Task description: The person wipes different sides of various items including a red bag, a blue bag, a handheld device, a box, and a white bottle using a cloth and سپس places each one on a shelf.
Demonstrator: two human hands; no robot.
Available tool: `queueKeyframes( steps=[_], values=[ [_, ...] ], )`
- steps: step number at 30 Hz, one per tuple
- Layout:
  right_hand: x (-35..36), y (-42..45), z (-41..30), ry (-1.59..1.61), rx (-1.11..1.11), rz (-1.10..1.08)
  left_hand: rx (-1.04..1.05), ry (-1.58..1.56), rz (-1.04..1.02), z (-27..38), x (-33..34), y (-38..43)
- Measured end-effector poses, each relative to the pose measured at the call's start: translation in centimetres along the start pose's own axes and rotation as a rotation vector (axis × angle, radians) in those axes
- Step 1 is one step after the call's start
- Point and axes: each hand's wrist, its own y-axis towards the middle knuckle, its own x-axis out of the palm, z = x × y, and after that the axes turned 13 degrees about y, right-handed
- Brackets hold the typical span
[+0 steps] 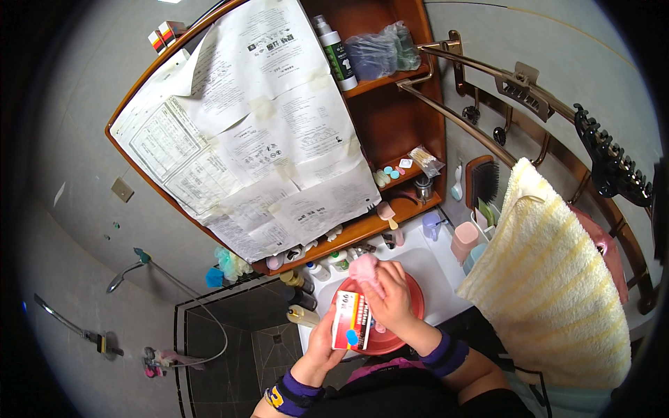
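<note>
My left hand grips a small red, white and yellow cardboard box by its lower left edge. The box bears printed writing and a blue spot. In my right hand is a bunched pink cloth, held just above the box's upper end. The fingers of that hand come close to the box's right edge; whether they touch it I cannot tell. Below both hands a red plastic basin sits in the white washbasin. Something pink shows inside it, mostly hidden by the box and my right hand.
Bottles line the washbasin's left side. Above it hangs a wooden cabinet, its door covered with taped printed sheets. A yellow-striped towel hangs at the right from a metal rack. Pink cups stand near the washbasin's right corner.
</note>
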Motion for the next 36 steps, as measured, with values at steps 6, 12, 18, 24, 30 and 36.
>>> queueKeyframes(
  steps=[6,12,18,24,30,36],
  values=[
    [1.6,-1.0,-1.8,0.621,0.462,0.136,0.313,0.192,-0.009,0.3,1.2,0.6],
    [2.5,-2.4,-3.4,0.721,0.652,0.000,0.583,0.487,0.133,0.2,0.2,1.7],
    [2.7,-2.3,-2.8,0.946,0.799,0.025,0.470,0.393,0.142,1.6,-0.2,2.3],
    [3.2,-0.1,-2.9,1.136,0.851,0.126,0.617,0.524,0.232,1.7,-0.4,2.0],
    [5.0,3.7,-3.3,1.256,0.847,0.169,0.699,0.682,0.253,2.6,-2.0,2.6],
    [8.5,10.3,-5.8,1.217,0.637,0.039,0.864,0.808,0.437,8.8,-3.0,3.9]
  ],
)
